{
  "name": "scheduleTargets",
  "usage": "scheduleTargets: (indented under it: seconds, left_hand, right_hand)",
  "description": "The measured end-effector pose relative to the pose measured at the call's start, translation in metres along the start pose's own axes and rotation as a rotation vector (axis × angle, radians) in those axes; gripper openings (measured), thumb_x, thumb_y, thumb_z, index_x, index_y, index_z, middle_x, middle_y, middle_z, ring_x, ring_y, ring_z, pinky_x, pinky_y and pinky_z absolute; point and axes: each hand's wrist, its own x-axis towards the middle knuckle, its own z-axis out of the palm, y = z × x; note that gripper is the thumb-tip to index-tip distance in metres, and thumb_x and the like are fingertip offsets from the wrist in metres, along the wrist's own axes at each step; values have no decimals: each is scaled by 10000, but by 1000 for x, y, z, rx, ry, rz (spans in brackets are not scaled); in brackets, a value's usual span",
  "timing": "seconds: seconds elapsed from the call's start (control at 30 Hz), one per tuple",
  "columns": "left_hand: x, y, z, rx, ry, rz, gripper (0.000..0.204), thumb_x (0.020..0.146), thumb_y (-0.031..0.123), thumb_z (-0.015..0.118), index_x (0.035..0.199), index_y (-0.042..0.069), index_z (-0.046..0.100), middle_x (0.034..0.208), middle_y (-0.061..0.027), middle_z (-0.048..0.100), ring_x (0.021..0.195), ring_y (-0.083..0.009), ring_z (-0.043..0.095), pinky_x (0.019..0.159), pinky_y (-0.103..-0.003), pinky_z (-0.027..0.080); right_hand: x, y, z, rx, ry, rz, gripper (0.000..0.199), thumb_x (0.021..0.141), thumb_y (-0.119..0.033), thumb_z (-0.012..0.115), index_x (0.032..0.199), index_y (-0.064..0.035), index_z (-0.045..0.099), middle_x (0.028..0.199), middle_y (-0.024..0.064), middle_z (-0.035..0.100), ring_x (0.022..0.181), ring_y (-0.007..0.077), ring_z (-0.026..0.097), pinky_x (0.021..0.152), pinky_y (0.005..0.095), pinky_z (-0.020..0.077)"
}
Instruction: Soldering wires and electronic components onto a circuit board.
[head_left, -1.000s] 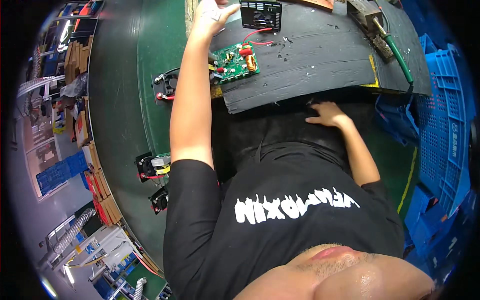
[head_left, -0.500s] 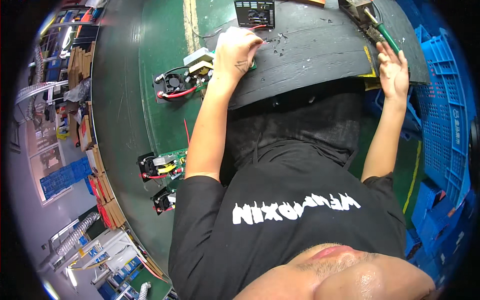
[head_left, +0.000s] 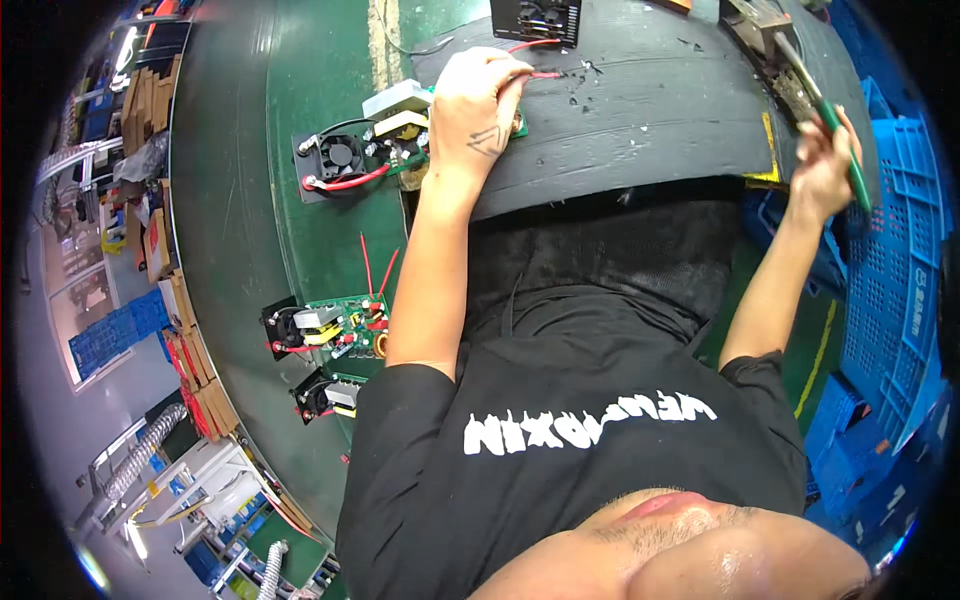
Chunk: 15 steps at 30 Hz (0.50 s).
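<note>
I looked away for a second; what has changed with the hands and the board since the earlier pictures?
The left hand drew the circuit board leftward to the mat's edge and now rests on it. The right hand left the mat's front edge, rose to the right and took hold of the green-handled tool. The boards on the belt stayed put.

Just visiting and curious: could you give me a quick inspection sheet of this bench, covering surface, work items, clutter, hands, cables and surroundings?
Surface: black mat beside a green conveyor belt.
Job's things: circuit board with fan under the left hand; green-handled tool in the right hand.
Clutter: small scraps on the mat.
Hands: left grip rests on the board; right grip closed on the tool.
Cables: red wires at the left fingertips.
Surroundings: more boards on the belt; blue crates at right.
</note>
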Motion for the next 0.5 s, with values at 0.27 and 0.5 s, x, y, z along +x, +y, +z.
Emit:
scheduleTargets:
  seconds: [0.27, 0.5]
  left_hand:
    - [10, -2, 0, 37, -99, -21, 133, 717, 108, 688, 843, 72, 664, 808, -67, 633, 783, -259, 591, 721, -343, 477]
    - [12, -10, 12, -9, -22, 25, 135, 710, 112, 703, 840, 80, 685, 810, -52, 658, 761, -245, 592, 697, -328, 477]
  right_hand:
    - [-9, -14, -47, -141, 207, -158, 453, 812, -296, 449, 963, 112, 576, 665, 197, 627, 471, 192, 577, 401, 202, 424]
    - [-5, -36, -84, -186, 279, -501, 637, 802, -536, 535, 818, 99, 580, 626, 207, 588, 431, 220, 537, 372, 259, 447]
